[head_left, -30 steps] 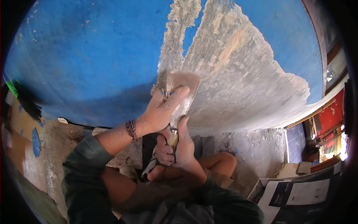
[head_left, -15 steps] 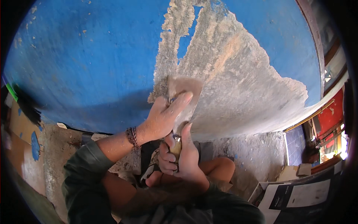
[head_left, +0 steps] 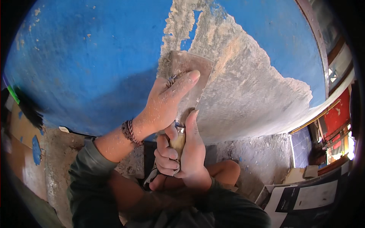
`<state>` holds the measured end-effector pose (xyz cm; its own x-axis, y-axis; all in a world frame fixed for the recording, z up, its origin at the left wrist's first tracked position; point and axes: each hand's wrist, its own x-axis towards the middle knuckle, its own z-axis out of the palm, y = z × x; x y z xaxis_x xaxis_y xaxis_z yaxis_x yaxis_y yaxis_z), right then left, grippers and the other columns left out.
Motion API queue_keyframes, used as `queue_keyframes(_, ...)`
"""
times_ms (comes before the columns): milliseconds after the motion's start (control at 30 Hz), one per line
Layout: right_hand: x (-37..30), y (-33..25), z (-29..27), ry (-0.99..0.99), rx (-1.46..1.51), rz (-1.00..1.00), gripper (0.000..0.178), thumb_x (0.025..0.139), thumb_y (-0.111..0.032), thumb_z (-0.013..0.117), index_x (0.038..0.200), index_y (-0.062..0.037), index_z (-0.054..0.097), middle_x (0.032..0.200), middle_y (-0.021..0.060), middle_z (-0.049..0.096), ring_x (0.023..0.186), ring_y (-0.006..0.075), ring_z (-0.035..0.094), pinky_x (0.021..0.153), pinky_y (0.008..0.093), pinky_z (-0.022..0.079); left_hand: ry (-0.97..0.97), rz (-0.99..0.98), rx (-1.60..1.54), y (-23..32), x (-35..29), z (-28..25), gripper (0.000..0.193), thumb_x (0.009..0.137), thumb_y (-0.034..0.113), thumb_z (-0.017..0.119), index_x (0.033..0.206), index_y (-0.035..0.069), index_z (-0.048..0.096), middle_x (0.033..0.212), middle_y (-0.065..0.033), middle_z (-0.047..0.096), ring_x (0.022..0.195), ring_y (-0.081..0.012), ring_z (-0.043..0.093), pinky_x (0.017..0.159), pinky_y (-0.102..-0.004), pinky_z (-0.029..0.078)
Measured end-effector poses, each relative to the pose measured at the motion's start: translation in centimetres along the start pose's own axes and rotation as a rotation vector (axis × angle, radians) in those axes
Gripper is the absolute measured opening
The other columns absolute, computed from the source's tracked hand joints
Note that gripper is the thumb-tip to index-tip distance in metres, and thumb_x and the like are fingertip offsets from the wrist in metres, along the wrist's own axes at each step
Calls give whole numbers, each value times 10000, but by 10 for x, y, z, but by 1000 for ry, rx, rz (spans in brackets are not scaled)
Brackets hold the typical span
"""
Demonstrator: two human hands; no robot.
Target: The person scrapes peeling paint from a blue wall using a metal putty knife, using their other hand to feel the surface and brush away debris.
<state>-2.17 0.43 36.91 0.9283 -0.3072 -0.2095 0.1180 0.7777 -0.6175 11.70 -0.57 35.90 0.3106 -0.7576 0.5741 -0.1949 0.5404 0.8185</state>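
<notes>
A wide metal scraper [head_left: 197,64] lies against the wall, its blade edge pointing upward over the bare grey patch [head_left: 247,79]. My right hand [head_left: 193,150] wraps around its pale handle, the thumb stretched up along the base of the blade. Higher up, my left hand [head_left: 163,102] grips the blade from its left side, thumb lying across the face; its other fingers are mostly hidden behind the metal. Blue paint [head_left: 99,53] borders the patch on both sides, and a thin blue strip [head_left: 186,44] remains just above the blade. Pale dust coats my hands.
Below the wall runs a dusty floor [head_left: 247,159] strewn with flakes. A dark-bristled broom [head_left: 30,108] with a green edge leans at the far left. A printed box [head_left: 310,195] stands at the lower right. My bent leg [head_left: 224,171] is close beneath my hands.
Both hands have pushed the scraper upward along the wall, and its blade now covers the lower end of the blue strip. The grip looks the same.
</notes>
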Motion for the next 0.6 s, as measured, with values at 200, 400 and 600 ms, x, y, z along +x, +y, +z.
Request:
queue_keyframes(200, -1, 17, -28, 101, -10, 51, 631, 845, -728, 143, 791, -146, 381, 522, 12, 327, 349, 115, 252, 313, 250, 204, 140, -214, -87, -9, -11, 12, 344, 908, 303, 548, 939, -32, 617, 646, 35, 481, 611, -29, 392, 498, -257, 353)
queue_keyframes(400, 0, -6, 1, -12, 7, -17, 617, 852, -720, 146, 787, -151, 376, 521, 12, 329, 343, 116, 250, 309, 253, 205, 123, -136, -139, 17, 13, 11, 393, 902, 342, 553, 696, 8, 564, 529, 47, 353, 545, -36, 314, 461, -261, 276)
queue_keyframes(600, 2, 6, -5, -1, 9, 0, 597, 864, -705, 154, 801, -154, 376, 530, 15, 336, 342, 117, 257, 312, 255, 206, 156, -215, -33, 4, -1, 8, 471, 893, 387, 549, 605, 15, 533, 509, 44, 350, 518, -39, 299, 429, -269, 245)
